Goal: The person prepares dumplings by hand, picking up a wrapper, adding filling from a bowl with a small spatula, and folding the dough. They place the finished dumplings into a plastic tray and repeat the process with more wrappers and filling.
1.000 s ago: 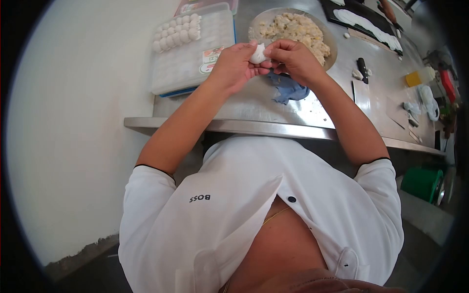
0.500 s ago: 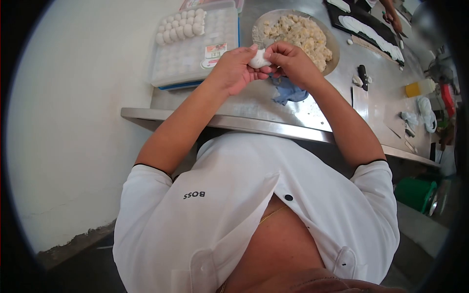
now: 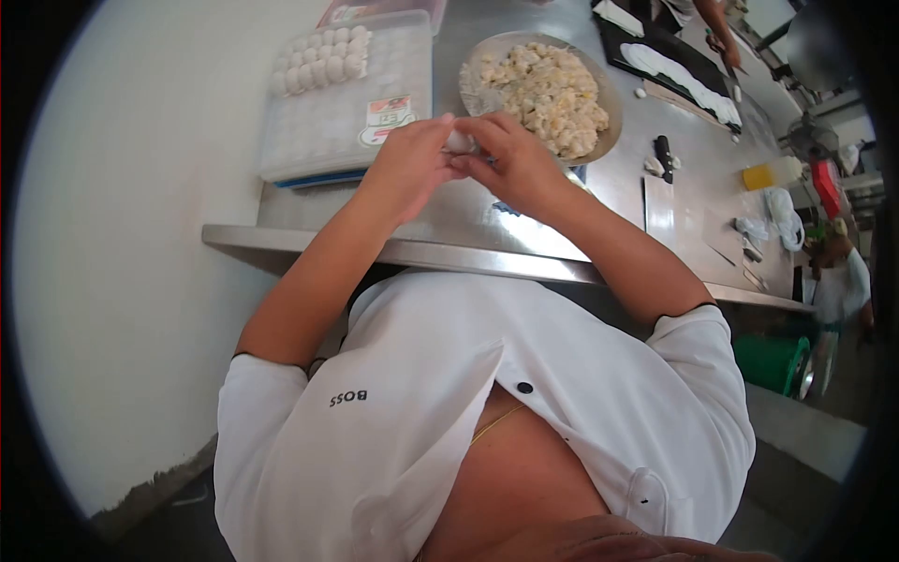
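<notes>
Two hands meet just above the near part of the steel desk (image 3: 487,220), whose front edge runs left to right close to the person's chest. Bare metal lies open between that edge and the hands; to the left the desk ends against a plain white wall (image 3: 131,234).

Behind the left hand (image 3: 405,167) sits a clear plastic tray (image 3: 346,103) with a few rows of small white dumplings (image 3: 318,64) at its far end. Behind the right hand (image 3: 515,164) stands a round metal bowl (image 3: 609,103) heaped with pale yellow filling (image 3: 548,89). Farther right lie a dark-handled knife (image 3: 664,157), a black board (image 3: 674,66) with white dough strips, a yellow container (image 3: 760,175) and another person's hand (image 3: 721,33) at the far end. A green bucket (image 3: 773,361) stands below the desk.

Each hand's grip is closed, fingertips pinching one small white dumpling (image 3: 459,140) between them. It sits raised off the desk, in front of the bowl's near rim, mostly covered by the fingers.
</notes>
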